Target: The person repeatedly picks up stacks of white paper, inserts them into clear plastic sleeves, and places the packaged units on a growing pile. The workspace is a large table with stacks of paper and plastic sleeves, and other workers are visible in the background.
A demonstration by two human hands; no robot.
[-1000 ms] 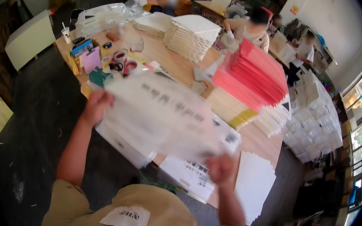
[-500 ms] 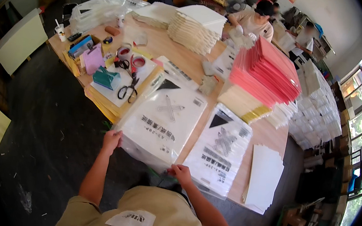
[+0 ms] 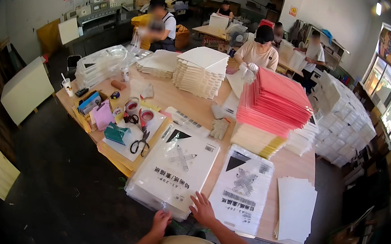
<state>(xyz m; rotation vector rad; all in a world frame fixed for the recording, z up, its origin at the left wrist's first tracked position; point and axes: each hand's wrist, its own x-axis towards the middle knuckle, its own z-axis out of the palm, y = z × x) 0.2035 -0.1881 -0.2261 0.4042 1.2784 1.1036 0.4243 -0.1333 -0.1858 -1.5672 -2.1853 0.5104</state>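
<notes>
A stack of clear plastic-bagged paper packs (image 3: 178,161), printed with crossed pencils and a black corner triangle, lies at the table's near edge. Against the middle of its front edge is my left hand (image 3: 160,222), fingers curled in on the loose plastic. My right hand (image 3: 202,210) rests at the stack's near right corner with fingers spread. Just to the right lies a second stack of flat printed plastic bags (image 3: 240,191), apart from the first.
Scissors (image 3: 141,143), tape rolls (image 3: 146,115) and a teal packet (image 3: 117,134) lie at the left. Tall red sheets (image 3: 276,102), white paper (image 3: 294,209) and cream stacks (image 3: 200,74) stand around. A gloved co-worker (image 3: 257,54) is across the table; others are farther back.
The view has tilted upward. My left hand has moved from the stack's near left corner to the middle of its front edge. My right hand has opened from a pinch.
</notes>
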